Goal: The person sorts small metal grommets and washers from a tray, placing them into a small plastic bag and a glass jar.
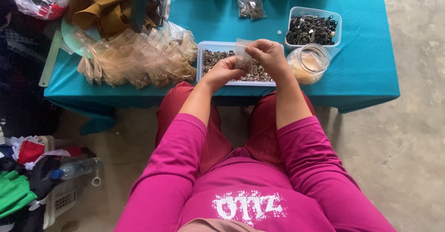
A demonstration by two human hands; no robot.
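Left hand [223,71]: centre frame, fingers pinched on lower edge of small clear bag [243,56].
Right hand [268,56]: fingers closed on bag's top edge.
Bag: upright between both hands, above white tray [200,60] of metal bits.
Jar [308,63]: just right of right hand.
Black-parts tub [313,26]: upper right.
Filled bags pile [139,58]: left of centre.

Likely home packing workspace, teal table [361,74], bagged small parts [139,60]
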